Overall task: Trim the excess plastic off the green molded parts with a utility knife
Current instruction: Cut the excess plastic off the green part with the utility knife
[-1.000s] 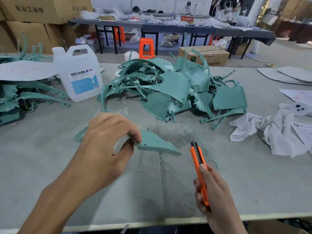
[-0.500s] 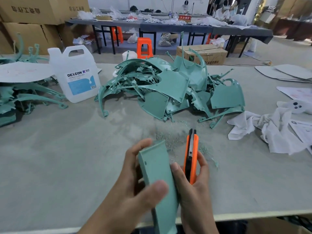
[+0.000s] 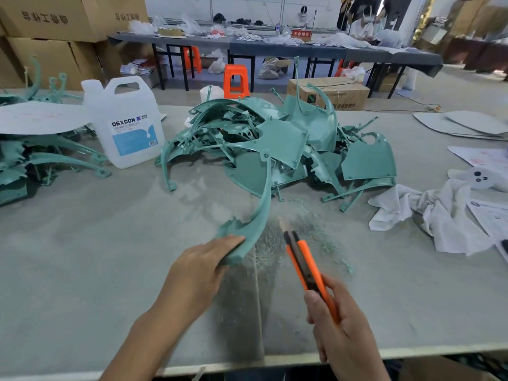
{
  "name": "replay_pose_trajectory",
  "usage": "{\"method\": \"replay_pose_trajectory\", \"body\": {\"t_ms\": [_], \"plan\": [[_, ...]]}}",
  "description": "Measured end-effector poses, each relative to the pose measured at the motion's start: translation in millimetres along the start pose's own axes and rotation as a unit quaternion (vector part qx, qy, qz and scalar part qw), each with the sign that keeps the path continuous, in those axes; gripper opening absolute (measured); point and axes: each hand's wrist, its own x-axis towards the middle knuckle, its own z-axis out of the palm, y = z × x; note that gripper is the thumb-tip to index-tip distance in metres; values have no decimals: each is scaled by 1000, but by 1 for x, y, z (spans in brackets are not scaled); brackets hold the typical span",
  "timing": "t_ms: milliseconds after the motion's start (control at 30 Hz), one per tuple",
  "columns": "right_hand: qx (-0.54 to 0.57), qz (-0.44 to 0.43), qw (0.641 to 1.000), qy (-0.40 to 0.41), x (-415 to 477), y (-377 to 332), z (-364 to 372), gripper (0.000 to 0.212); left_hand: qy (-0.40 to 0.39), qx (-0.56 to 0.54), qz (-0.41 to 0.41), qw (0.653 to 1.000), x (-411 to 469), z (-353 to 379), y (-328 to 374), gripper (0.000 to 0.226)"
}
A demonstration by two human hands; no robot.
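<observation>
Head view: left hand [image 3: 200, 270] is holding the curved green part [image 3: 261, 204], right hand [image 3: 341, 334] is clasping the utility knife [image 3: 303, 261]; the blade should be cutting away from the left hand.

part [image 3: 259, 210] and knife [image 3: 308, 268] now apart

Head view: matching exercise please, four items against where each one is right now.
1. utility knife
2. curved green part
3. white jug
4. white cloth

a. crumpled, right side of the table
b. held in the right hand
c. upright, left of the green pile
d. held in the left hand

Pairs: 1-b, 2-d, 3-c, 4-a.
</observation>
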Motion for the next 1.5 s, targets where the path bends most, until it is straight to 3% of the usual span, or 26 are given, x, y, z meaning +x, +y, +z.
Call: {"method": "replay_pose_trajectory", "body": {"t_ms": [200, 700, 933, 1067, 1133, 1233, 1300, 1367, 1500], "plan": [[-134, -27, 990, -43, -8, 0, -4, 39, 4, 0, 10, 1000, -9, 17, -8, 62], [-127, -62, 987, -72, -19, -16, -5, 33, -5, -39, -2, 999, -17, 1, 7, 62], [-153, -105, 981, -50, -16, -32, -17, 33, -17, -156, 22, 987, -33, -18, 23, 18], [-164, -99, 981, -5, 0, -39, -33, 31, -40, -241, 0, 970, -46, -30, 21, 40], [-170, -100, 980, -1, 11, -38, -41, 30, -67, -308, -27, 949, -49, -41, 21, 42], [-166, -89, 982, -17, 34, -35, -53, 37, -134, -438, -57, 887, -53, -61, 12, 51], [-169, -79, 982, -34, 52, -30, -60, 42, -151, -456, -46, 876, -56, -76, 5, 51], [-200, -76, 976, -40, 70, -22, -67, 33, -173, -500, -50, 847, -60, -83, -5, 50], [-270, -60, 960, -47, 91, -7, -75, 12, -164, -675, -48, 718, -66, -90, -11, 38]]}}
